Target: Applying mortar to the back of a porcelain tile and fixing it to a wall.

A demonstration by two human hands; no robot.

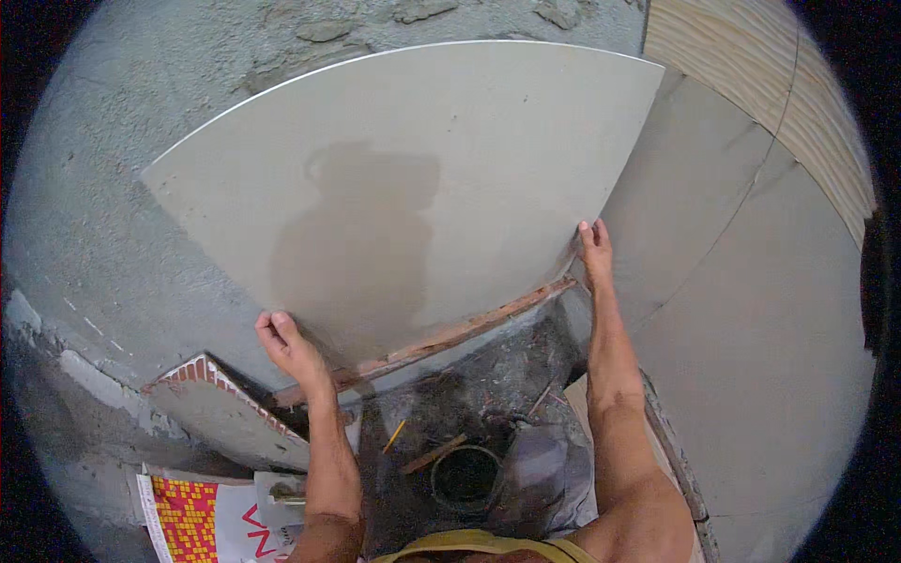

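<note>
A large beige tile [507, 169] stands against a rough grey cement wall, with a darker shadow across its middle. My left hand [289, 349] has its fingers curled closed at the tile's lower left edge. Higher up, my right hand [595, 248] pinches the tile's right edge between thumb and fingers. Some fingertips of both hands are hidden. Along the tile's bottom runs a reddish-brown wooden strip [460, 328]; the tile's lower edge sits close to it, and whether they touch I cannot tell.
Grey-beige tiles [770, 328] cover the right side, with a wavy-patterned panel [751, 56] above. A cut tile piece [221, 413] leans at lower left, above a printed bag [230, 521]. On the dark, littered ground are a yellow pencil [394, 436] and a round bucket [466, 479].
</note>
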